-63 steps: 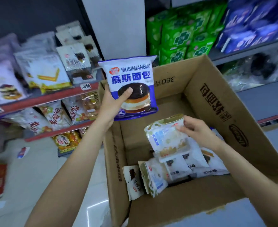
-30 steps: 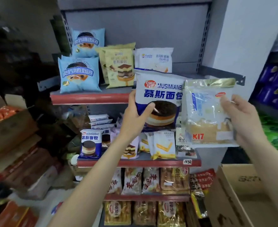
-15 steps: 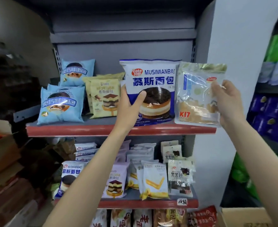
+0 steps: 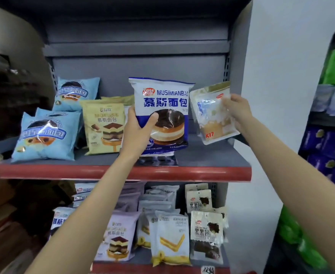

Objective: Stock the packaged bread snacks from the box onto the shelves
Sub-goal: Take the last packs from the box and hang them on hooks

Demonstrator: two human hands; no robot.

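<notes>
Step in hand: shelving; left hand [image 4: 138, 128] grips blue-and-white plastic mousse-bread packet [image 4: 162, 115], base on grey red-lipped metal shelf [image 4: 212, 155]; right hand [image 4: 236, 111] pinches clear gold-topped cake packet [image 4: 212, 113] just above shelf, right of first; next, likely: release upright, seat second beside.

Large plastic bread bag [image 4: 163, 107]: I see white above, navy below, with navy lettering and a brown-topped cake picture.
Small clear plastic packet [image 4: 212, 113]: gold top, blue patch, red "K17".
Puffy plastic bags [image 4: 44, 135]: pale blue.
Flat mousse bag [image 4: 103, 127]: cream.
Metal shelf [image 4: 202, 155]: grey, red front edge.
</notes>
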